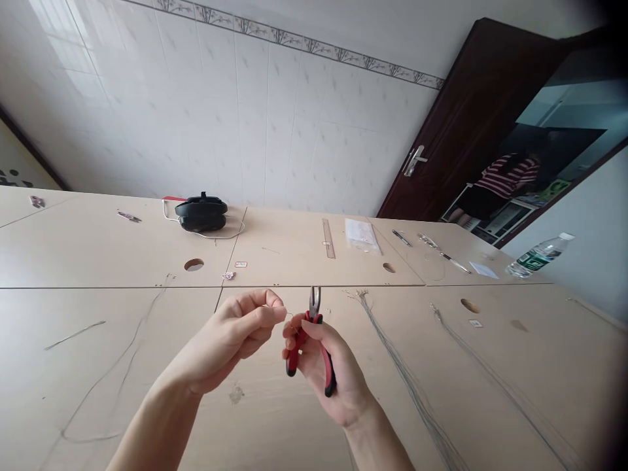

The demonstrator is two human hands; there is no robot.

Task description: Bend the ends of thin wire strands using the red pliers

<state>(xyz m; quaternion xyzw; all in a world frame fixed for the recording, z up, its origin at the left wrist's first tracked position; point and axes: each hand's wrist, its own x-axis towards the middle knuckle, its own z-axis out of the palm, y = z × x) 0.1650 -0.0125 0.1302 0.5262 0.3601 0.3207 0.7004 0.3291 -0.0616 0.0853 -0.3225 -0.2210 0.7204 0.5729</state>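
Note:
My left hand (245, 327) is closed in a pinch, with a thin wire (289, 313) at its fingertips. That wire runs the short way to the fingers of my right hand (338, 373). Red-and-black pliers (328, 363) rest in my right hand, jaws pointing away from me and slightly apart, handles spread. To the right of the hands, a bundle of grey wires (402, 366) lies along the table (265, 418). A long loose wire (105, 374) curves over the surface at the left.
Toward the back are a black case (202, 213) with a white cord, a ruler (328, 239), a plastic packet (362, 236) and pens. A water bottle (537, 256) and another wire bundle (490, 369) are at the right. A person (505, 180) is beyond the doorway.

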